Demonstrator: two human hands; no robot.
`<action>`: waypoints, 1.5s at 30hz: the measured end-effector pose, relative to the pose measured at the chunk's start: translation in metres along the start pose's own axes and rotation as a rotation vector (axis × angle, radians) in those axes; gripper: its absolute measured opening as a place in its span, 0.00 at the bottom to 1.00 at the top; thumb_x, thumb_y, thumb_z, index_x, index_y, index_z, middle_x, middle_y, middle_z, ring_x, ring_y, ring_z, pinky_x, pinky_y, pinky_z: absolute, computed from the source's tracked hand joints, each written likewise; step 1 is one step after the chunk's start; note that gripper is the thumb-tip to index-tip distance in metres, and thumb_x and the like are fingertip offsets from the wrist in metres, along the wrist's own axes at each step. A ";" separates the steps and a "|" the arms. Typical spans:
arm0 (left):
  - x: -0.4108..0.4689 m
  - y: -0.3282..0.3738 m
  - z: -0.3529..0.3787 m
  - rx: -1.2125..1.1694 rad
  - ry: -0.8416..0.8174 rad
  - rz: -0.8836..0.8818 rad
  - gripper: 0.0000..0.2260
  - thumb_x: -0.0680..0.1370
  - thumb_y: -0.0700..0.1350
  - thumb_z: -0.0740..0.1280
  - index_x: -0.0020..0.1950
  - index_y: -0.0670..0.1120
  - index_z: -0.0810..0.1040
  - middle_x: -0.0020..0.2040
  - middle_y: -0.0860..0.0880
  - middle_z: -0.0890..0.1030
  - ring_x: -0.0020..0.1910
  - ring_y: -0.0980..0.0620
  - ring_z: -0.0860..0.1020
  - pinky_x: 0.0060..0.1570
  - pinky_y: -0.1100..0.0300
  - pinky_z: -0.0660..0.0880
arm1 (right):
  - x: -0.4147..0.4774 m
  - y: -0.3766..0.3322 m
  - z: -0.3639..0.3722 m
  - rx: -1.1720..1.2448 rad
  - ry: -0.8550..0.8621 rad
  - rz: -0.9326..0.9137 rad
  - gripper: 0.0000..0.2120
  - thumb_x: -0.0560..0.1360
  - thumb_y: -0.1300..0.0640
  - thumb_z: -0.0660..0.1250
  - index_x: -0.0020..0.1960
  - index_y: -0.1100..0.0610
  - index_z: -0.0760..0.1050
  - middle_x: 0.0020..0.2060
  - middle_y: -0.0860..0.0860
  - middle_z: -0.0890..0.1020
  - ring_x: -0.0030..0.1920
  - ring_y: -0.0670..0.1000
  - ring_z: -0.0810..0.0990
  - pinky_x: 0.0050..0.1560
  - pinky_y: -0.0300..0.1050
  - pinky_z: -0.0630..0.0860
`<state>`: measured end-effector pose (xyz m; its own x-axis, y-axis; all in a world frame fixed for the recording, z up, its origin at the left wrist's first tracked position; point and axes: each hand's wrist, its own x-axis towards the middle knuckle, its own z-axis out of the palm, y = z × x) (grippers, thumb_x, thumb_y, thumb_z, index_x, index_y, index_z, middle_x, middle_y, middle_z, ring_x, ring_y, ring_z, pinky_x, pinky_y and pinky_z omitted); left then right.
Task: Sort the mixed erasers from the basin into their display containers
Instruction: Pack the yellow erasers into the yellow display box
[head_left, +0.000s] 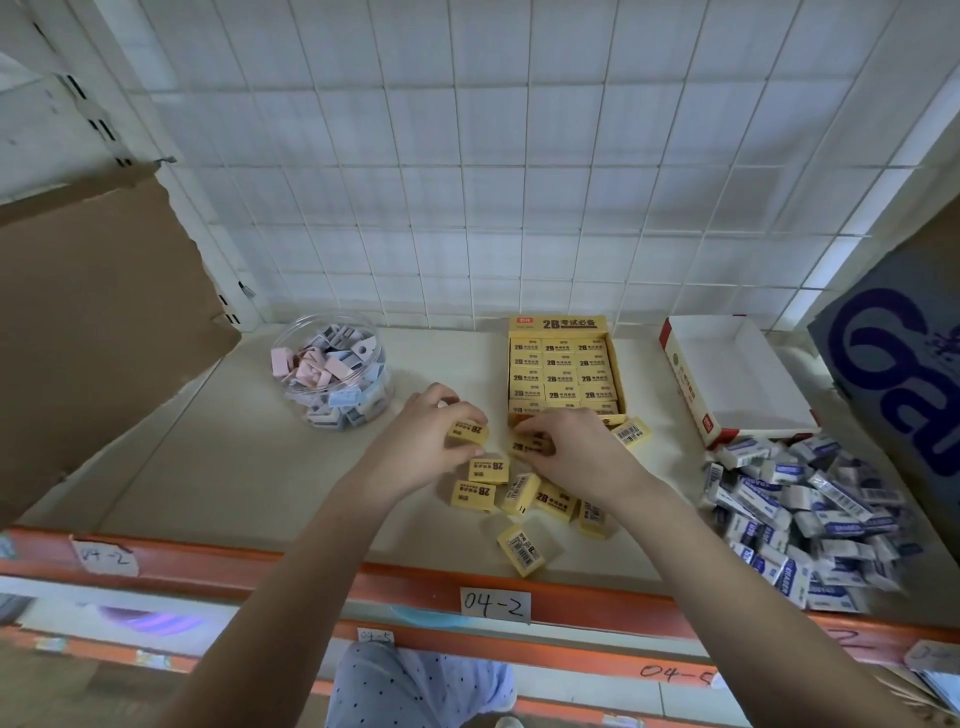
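A white wire grid (519, 182) is filling the upper frame, brown cardboard (88, 332) is leaning in at the left, a blue carton (904, 364) is sitting at the right edge, and a 04-2 label (496, 605) is sticking to the orange shelf rail (234, 561).

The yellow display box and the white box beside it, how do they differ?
The yellow box is packed with rows of yellow erasers; the white box looks empty. The yellow box sits square on the shelf; the white box lies angled. The yellow box has a printed 2B header; the white box has red trim. Both are open-topped trays.
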<state>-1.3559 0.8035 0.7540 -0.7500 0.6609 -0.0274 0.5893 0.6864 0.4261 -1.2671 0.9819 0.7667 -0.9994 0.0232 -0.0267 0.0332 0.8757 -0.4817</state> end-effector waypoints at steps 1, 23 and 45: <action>0.001 0.001 0.001 -0.042 -0.023 0.007 0.13 0.75 0.48 0.69 0.60 0.54 0.78 0.60 0.52 0.69 0.59 0.53 0.70 0.58 0.63 0.66 | 0.000 0.001 0.000 0.005 0.000 0.005 0.16 0.76 0.55 0.66 0.63 0.55 0.76 0.59 0.50 0.79 0.58 0.50 0.77 0.59 0.40 0.72; 0.012 0.016 0.006 0.005 0.005 -0.159 0.23 0.73 0.42 0.69 0.68 0.44 0.72 0.62 0.44 0.77 0.60 0.47 0.75 0.59 0.59 0.69 | -0.003 -0.001 0.002 0.005 -0.008 0.071 0.17 0.76 0.56 0.66 0.64 0.54 0.75 0.60 0.51 0.79 0.59 0.51 0.76 0.61 0.43 0.72; 0.110 0.035 -0.018 0.037 0.041 0.142 0.15 0.72 0.45 0.70 0.59 0.52 0.79 0.57 0.52 0.81 0.55 0.50 0.78 0.53 0.57 0.74 | 0.032 0.039 -0.041 -0.115 0.231 0.357 0.15 0.76 0.64 0.61 0.60 0.56 0.76 0.58 0.52 0.74 0.58 0.52 0.74 0.58 0.45 0.74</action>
<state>-1.4235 0.8947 0.7816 -0.6692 0.7400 0.0681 0.7007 0.5978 0.3896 -1.2982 1.0366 0.7832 -0.9025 0.4297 0.0294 0.3882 0.8411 -0.3766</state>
